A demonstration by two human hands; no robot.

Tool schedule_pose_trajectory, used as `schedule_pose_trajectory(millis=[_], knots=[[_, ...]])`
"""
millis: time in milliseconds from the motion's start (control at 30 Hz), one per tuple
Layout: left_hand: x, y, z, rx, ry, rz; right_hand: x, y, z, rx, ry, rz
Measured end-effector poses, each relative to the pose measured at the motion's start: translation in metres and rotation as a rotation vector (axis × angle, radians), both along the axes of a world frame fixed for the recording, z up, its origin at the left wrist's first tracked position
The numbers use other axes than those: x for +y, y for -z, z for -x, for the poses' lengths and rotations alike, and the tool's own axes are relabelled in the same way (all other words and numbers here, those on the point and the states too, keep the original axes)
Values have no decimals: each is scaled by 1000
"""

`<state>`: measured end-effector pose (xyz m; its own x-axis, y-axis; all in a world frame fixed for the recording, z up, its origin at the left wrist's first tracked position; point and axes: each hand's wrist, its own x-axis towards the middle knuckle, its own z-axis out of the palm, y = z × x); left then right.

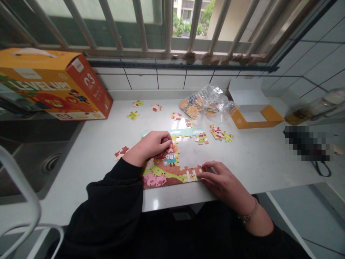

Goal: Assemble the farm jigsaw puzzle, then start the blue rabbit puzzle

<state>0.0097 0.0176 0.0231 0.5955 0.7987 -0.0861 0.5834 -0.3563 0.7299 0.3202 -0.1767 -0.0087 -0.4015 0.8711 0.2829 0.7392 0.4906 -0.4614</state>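
Observation:
A partly assembled jigsaw puzzle (pixel 176 172) with a farm scene lies on the white counter, its middle and right side open. My left hand (pixel 152 145) rests over its upper left part, fingers curled and pressed together near the farmer figure; whatever they hold is hidden. At the lower right end, my right hand (pixel 222 181) has its thumb and fingertips around a puzzle piece (pixel 198 170) by the white fence. Just right of the sky strip lie some joined cow pieces (pixel 221 133). A brown-and-white piece (pixel 122 152) sits left of my left wrist.
Loose pieces (pixel 133 115) are scattered behind the puzzle. A clear plastic bag (pixel 205 102) of pieces lies near an open orange-and-white box (pixel 252 124). An orange LEVELUP! carton (pixel 54 86) stands at left by a sink (pixel 29 158). A bottle (pixel 315 108) lies at right; a dark object is blurred.

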Motion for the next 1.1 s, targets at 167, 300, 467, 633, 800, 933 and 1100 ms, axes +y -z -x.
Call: schedule_pose_trajectory(millis=[167,300,467,633,800,933,1100], knots=[[0,-1,-1,16,13,2,0,-2,1,-27,-8,9],[2,0,-1,23,19,-12,-1,-4,3,-54,-4,20],[4,4,-1,27,20,-26,-4,-3,7,-78,-10,-13],[3,4,-1,25,27,-15,-4,-2,13,-109,-3,-60],[3,4,-1,43,34,-50,-3,-8,19,-161,-22,-59],[4,6,-1,52,35,-70,-3,-10,21,-173,-36,-62],[4,4,-2,56,45,-76,-1,-9,19,-152,-43,-10]])
